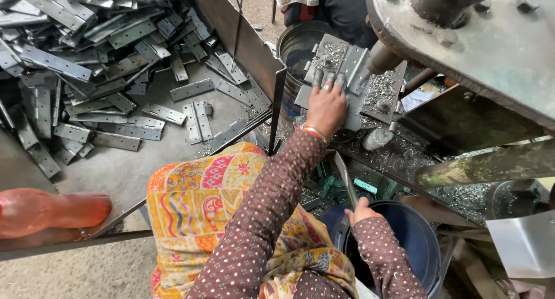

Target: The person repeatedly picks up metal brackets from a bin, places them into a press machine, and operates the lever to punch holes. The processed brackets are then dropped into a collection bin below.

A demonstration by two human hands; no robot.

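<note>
My left hand (pixel 325 106) reaches forward and presses flat on a grey metal plate (pixel 347 62) lying on the drill press table, fingers over its top, under the drill spindle (pixel 383 57). My right hand (pixel 359 210) is close to my body and grips the lower end of a narrow flat metal strip (pixel 345 177) that points up and away. It hovers over the rim of a blue bucket (pixel 419 235). Both arms wear brown dotted sleeves, and a bright patterned cloth (pixel 196 201) covers my lap.
A large heap of grey drilled metal strips (pixel 87 56) fills a metal tray on the left. An orange plastic bottle (pixel 49 211) lies at its near edge. A dark bucket (pixel 298 45), another person (pixel 338 4), metal shavings (pixel 378 154) and green pieces (pixel 328 186) surround the press.
</note>
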